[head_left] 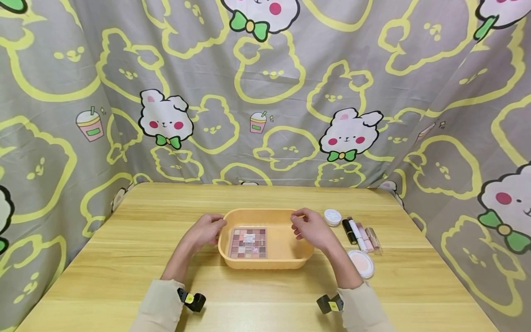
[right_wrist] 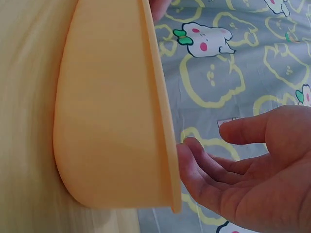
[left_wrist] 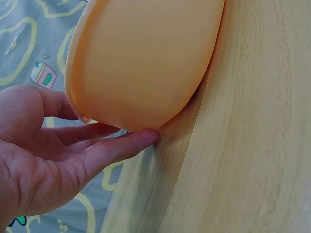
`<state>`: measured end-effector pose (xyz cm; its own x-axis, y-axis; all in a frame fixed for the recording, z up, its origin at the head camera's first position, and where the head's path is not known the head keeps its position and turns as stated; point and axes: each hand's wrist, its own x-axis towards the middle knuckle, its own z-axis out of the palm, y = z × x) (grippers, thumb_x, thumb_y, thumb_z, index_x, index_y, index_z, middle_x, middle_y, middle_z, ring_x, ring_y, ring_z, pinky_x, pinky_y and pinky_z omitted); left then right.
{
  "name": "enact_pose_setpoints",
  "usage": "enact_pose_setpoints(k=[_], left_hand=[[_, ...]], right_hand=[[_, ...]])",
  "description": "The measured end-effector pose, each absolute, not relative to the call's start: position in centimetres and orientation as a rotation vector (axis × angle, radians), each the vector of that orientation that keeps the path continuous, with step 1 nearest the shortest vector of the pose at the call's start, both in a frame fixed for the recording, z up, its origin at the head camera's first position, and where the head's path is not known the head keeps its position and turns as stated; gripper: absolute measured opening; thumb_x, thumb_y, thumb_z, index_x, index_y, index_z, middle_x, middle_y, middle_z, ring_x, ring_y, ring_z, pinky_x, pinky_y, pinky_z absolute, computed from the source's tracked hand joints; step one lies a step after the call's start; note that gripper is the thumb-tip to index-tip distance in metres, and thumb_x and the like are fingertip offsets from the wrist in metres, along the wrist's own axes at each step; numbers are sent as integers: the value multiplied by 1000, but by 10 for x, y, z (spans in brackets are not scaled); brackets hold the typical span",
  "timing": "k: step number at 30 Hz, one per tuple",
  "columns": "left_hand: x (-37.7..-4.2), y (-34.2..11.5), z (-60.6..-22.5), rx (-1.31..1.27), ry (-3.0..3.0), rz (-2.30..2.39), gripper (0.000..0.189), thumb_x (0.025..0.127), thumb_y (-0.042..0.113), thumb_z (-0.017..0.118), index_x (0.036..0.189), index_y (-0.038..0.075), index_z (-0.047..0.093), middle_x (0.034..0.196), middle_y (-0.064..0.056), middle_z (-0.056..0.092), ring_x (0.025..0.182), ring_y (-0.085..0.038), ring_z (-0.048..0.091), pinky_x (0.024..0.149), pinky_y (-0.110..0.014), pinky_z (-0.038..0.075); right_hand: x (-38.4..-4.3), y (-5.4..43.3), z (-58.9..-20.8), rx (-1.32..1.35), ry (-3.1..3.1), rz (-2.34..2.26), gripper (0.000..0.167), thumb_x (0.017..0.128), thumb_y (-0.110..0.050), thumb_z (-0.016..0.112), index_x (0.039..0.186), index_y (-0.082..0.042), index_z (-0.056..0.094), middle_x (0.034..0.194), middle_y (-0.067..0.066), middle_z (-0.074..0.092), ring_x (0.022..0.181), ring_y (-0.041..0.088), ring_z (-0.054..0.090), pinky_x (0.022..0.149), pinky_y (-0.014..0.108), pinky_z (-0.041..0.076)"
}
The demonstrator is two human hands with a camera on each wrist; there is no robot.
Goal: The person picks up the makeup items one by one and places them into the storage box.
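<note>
An orange plastic basin (head_left: 269,263) stands on the wooden table, and a flat eyeshadow palette (head_left: 249,243) with many small colored squares lies inside it on the left. My left hand (head_left: 206,229) grips the basin's left end. In the left wrist view, its thumb is at the rim and its fingers (left_wrist: 129,144) lie along the outer wall. At the far right corner is my right hand (head_left: 313,229), fingers loosely bent and holding nothing. The right wrist view shows its fingertips (right_wrist: 187,150) right at the basin's rim, with the thumb apart from it.
Right of the basin lie a round white jar (head_left: 333,217), a black tube (head_left: 349,231), several slim cosmetic tubes (head_left: 362,234) and a round powder compact (head_left: 361,264). A patterned grey curtain (head_left: 286,115) hangs behind the table (head_left: 166,207).
</note>
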<state>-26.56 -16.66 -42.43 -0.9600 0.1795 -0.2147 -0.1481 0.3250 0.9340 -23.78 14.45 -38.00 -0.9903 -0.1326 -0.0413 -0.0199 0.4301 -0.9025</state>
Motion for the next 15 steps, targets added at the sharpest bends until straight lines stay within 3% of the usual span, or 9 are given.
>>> enact_pose_setpoints(k=[15], left_hand=[[-267,-166,-426,23,2313,1676,47,106,16,44,146,-9,45,130,-27,62,111,-30,67,84,-41,61]], right_hand=[[-239,176,-368,-68,2523,-1668,34,106,-17,49,128,9,55,105,24,63,92,30,65,78,38,61]])
